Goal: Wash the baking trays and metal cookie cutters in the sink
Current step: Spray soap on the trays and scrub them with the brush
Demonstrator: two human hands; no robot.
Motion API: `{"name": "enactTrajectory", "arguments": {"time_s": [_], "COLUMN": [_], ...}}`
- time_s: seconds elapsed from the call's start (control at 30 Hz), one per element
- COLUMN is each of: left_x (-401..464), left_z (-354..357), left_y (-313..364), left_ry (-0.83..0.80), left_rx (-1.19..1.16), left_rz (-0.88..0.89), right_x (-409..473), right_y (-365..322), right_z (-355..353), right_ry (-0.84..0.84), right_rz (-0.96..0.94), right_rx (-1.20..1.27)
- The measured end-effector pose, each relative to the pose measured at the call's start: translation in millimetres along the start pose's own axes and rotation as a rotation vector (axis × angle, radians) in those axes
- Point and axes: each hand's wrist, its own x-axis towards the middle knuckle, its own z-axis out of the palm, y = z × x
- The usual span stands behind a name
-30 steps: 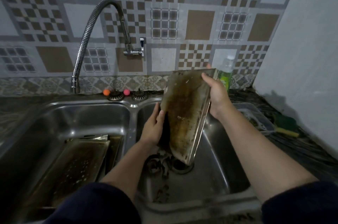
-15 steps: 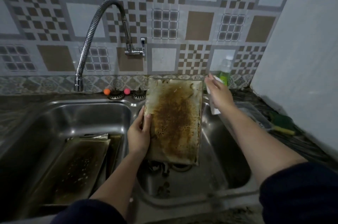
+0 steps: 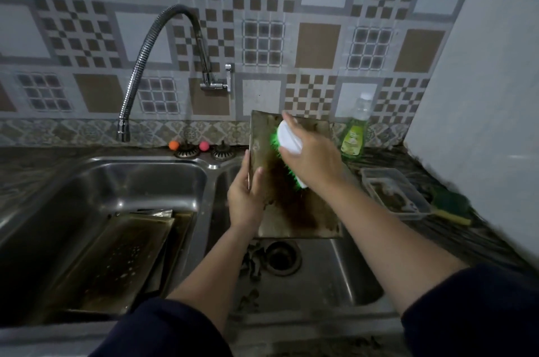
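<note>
Left basin (image 3: 122, 181) of the double sink: stacked baking trays (image 3: 116, 263) lie flat-to-tilted on its floor, greasy brown, at 8 o'clock in view. Flexible chrome faucet (image 3: 151, 59) arches at 11 o'clock, spout over the left basin's rear rim. Orange ball (image 3: 173, 145) and pink ball (image 3: 204, 146) sit on the ledge beside two drain strainers (image 3: 204, 152).

Right basin (image 3: 350, 278): left hand (image 3: 248, 202) grips the left edge of a baking tray (image 3: 294, 213), thumb on the stained face, other fingers wrapped behind, out of sight. The tray stands near upright above the drain (image 3: 281, 257); small dark cookie cutters (image 3: 252, 264) lie just left of the drain.

Right hand (image 3: 312, 158) holds a white scrub brush (image 3: 288, 141), fingers curled together over its back, green bristles against the tray's upper face.

At 2 o'clock: green dish soap bottle (image 3: 354, 135) on the counter. At 3 o'clock: clear plastic container (image 3: 396, 193), then a green sponge (image 3: 450, 205).
</note>
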Motion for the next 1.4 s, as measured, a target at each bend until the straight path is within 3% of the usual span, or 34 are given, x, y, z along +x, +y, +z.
{"name": "enactTrajectory", "arguments": {"time_s": [0.2,0.37,0.5,0.73,0.87,1.0,1.23,1.4], "left_x": [-4,-20,-22,0,-8,-6,11,4], "left_z": [5,17,27,-7,-5,-7,-45,-50], "left_y": [0,10,22,32,28,31,26,23], "left_ry": [0.175,0.144,0.138,0.184,0.167,0.176,0.299,0.228], "left_rx": [0.048,0.02,-0.006,0.053,0.101,0.123,0.193,0.285], "left_rz": [0.017,0.052,0.053,0.069,0.12,0.146,0.144,0.163], "right_x": [-84,-32,19,-62,1,51,-41,-6], "right_y": [1,5,-4,-23,-15,3,7,-5], "right_z": [25,15,-11,16,14,2,44,50], "right_ry": [-0.061,0.056,0.002,-0.011,0.04,-0.035,-0.117,-0.015], "right_rz": [-0.09,-0.052,-0.025,-0.103,0.02,0.1,0.025,0.186], "right_rx": [0.098,0.099,0.032,0.239,0.126,0.071,0.237,0.363]}}
